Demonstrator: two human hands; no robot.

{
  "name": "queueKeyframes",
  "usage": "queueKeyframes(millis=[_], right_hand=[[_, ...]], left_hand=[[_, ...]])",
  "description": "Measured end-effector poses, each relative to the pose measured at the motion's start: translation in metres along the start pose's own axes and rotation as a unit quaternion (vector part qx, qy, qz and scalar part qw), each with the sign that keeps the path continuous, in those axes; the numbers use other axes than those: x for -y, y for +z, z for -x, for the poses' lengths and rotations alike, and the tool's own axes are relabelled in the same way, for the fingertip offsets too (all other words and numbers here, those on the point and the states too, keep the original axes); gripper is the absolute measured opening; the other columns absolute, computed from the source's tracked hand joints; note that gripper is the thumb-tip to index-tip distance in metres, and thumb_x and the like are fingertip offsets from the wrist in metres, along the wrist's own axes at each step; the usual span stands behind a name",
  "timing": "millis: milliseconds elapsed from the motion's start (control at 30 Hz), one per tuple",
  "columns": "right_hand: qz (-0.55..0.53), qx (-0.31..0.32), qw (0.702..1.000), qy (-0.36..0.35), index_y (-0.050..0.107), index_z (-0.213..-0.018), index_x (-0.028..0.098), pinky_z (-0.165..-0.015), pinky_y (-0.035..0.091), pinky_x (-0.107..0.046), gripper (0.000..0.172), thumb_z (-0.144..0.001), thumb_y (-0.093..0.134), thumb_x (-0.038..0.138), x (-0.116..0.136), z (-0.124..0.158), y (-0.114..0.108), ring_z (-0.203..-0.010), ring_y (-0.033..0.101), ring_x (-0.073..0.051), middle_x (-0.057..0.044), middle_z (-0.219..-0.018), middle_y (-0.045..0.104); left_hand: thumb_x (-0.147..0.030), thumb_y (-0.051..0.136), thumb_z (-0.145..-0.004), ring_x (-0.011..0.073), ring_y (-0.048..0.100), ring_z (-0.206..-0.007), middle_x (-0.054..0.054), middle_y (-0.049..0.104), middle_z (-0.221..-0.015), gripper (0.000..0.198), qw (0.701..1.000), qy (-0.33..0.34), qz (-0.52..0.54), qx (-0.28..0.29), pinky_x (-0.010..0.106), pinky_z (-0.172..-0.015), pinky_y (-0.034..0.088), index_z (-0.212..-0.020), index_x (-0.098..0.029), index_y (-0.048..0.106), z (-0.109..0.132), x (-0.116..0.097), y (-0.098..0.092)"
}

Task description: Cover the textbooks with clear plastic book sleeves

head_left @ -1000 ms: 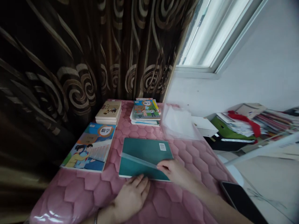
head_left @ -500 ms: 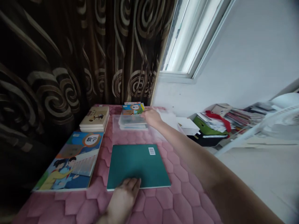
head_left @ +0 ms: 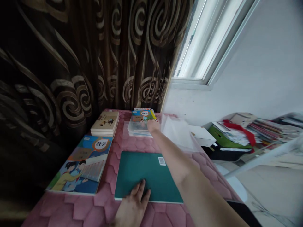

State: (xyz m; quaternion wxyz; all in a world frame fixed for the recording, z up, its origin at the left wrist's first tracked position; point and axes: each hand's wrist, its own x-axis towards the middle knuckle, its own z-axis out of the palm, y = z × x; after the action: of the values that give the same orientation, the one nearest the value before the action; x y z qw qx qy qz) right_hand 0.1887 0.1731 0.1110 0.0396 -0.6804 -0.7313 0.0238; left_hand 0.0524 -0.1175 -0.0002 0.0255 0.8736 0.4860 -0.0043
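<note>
A green book (head_left: pixel 144 176) with a white barcode label lies flat in front of me. My left hand (head_left: pixel 133 201) rests on its near edge, fingers stretched out and slightly apart. Farther back, my right hand (head_left: pixel 153 125) reaches to a small stack of books, its fingers closed at the edge of a clear plastic sheet (head_left: pixel 137 126) lying over the stack's near part. The fingertips are partly hidden. On top of that stack shows a blue textbook (head_left: pixel 141 115). More clear plastic sheets (head_left: pixel 176 132) lie just right of the hand.
A large blue textbook (head_left: pixel 82 167) with cartoon children lies at left, and a stack of beige books (head_left: pixel 105 123) behind it. All sit on a pink quilted surface (head_left: pixel 82 211). A dark curtain (head_left: pixel 94 63) hangs behind. A white box (head_left: pixel 202 135) and piled papers (head_left: pixel 236 132) are at right.
The view has shifted, so things sit further right and lower. The clear sheet over the back stack has shifted or lowered with my right hand. My left fingers have spread further onto the green book.
</note>
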Motion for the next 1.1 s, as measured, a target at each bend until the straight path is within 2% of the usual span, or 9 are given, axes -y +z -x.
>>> queueKeyframes(millis=[100, 233, 333, 500, 567, 633, 733, 867, 1100], right_hand=[[-0.038, -0.006, 0.999, -0.004, 0.061, -0.115, 0.015, -0.089, 0.052, -0.042, 0.032, -0.092, 0.057, 0.037, -0.005, 0.000, 0.009, -0.102, 0.064, -0.022, -0.011, -0.116, 0.064], [-0.105, -0.037, 0.993, -0.047, 0.067, -0.110, 0.014, -0.092, 0.049, -0.034, 0.024, -0.088, 0.062, 0.024, -0.016, 0.007, 0.006, -0.105, 0.064, -0.022, -0.013, -0.118, 0.066], [-0.169, -0.069, 0.979, -0.091, 0.070, -0.108, 0.018, -0.091, 0.048, -0.027, 0.023, -0.089, 0.056, 0.020, -0.030, 0.025, -0.004, -0.104, 0.066, -0.019, -0.008, -0.115, 0.070], [-0.266, -0.084, 0.952, -0.127, 0.071, -0.104, 0.020, -0.085, 0.052, -0.028, 0.028, -0.092, 0.049, 0.031, -0.071, 0.087, -0.004, -0.095, 0.068, -0.017, -0.004, -0.106, 0.074], [-0.378, -0.056, 0.912, -0.147, 0.072, -0.102, 0.019, -0.086, 0.053, -0.033, 0.033, -0.090, 0.051, 0.041, -0.088, 0.122, 0.008, -0.092, 0.069, -0.020, -0.006, -0.102, 0.075], [-0.422, -0.003, 0.893, -0.156, 0.072, -0.104, 0.019, -0.086, 0.054, -0.035, 0.039, -0.089, 0.051, 0.049, -0.100, 0.159, 0.024, -0.095, 0.069, -0.022, -0.007, -0.105, 0.074], [-0.391, 0.056, 0.904, -0.165, 0.071, -0.108, 0.021, -0.084, 0.055, -0.036, 0.039, -0.091, 0.049, 0.048, -0.106, 0.207, 0.051, -0.099, 0.069, -0.023, -0.008, -0.109, 0.073], [-0.316, 0.024, 0.921, -0.224, 0.073, -0.105, 0.024, -0.102, 0.046, -0.043, 0.026, -0.089, 0.057, 0.037, -0.103, 0.249, 0.073, -0.118, 0.059, -0.024, -0.008, -0.119, 0.069], [-0.228, 0.075, 0.942, -0.235, 0.063, -0.126, 0.021, -0.111, 0.038, -0.047, 0.053, -0.076, 0.073, 0.032, -0.099, 0.272, 0.062, -0.134, 0.043, -0.028, -0.011, -0.141, 0.052]], left_hand=[[-0.005, 0.048, -0.089, 0.0290, 0.053, -0.126, 0.012, 0.041, -0.149, 0.054, 0.999, -0.017, 0.024, 0.015, 0.039, -0.086, 0.059, -0.138, -0.027, 0.049, -0.003, -0.001, -0.002], [-0.010, 0.052, -0.089, 0.0278, 0.055, -0.123, 0.012, 0.046, -0.145, 0.046, 0.996, -0.041, 0.066, 0.040, 0.040, -0.091, 0.057, -0.134, -0.022, 0.054, -0.011, -0.002, -0.014], [-0.011, 0.055, -0.088, 0.0263, 0.055, -0.123, 0.012, 0.050, -0.143, 0.045, 0.994, -0.037, 0.087, 0.051, 0.039, -0.097, 0.053, -0.133, -0.016, 0.055, -0.015, 0.000, -0.023], [-0.011, 0.055, -0.087, 0.0244, 0.058, -0.120, 0.009, 0.055, -0.139, 0.040, 0.993, -0.033, 0.099, 0.057, 0.038, -0.098, 0.052, -0.126, -0.019, 0.061, -0.017, 0.007, -0.038], [-0.016, 0.059, -0.086, 0.0248, 0.057, -0.120, 0.008, 0.056, -0.138, 0.040, 0.992, -0.031, 0.105, 0.061, 0.038, -0.098, 0.052, -0.126, -0.020, 0.061, -0.018, 0.008, -0.043], [-0.018, 0.061, -0.086, 0.0248, 0.057, -0.121, 0.008, 0.056, -0.138, 0.041, 0.992, -0.021, 0.108, 0.063, 0.038, -0.099, 0.051, -0.127, -0.020, 0.060, -0.018, 0.008, -0.047], [-0.014, 0.059, -0.086, 0.0238, 0.058, -0.119, 0.009, 0.057, -0.137, 0.041, 0.993, -0.007, 0.094, 0.065, 0.038, -0.099, 0.050, -0.126, -0.018, 0.061, -0.019, 0.008, -0.048], [-0.011, 0.059, -0.085, 0.0247, 0.061, -0.115, 0.012, 0.058, -0.135, 0.041, 0.997, -0.001, 0.062, 0.047, 0.039, -0.096, 0.053, -0.126, -0.016, 0.061, -0.019, 0.006, -0.047], [-0.013, 0.064, -0.083, 0.0244, 0.060, -0.116, 0.012, 0.057, -0.136, 0.045, 0.998, 0.019, 0.037, 0.048, 0.038, -0.096, 0.052, -0.128, -0.015, 0.059, -0.018, 0.007, -0.047]])
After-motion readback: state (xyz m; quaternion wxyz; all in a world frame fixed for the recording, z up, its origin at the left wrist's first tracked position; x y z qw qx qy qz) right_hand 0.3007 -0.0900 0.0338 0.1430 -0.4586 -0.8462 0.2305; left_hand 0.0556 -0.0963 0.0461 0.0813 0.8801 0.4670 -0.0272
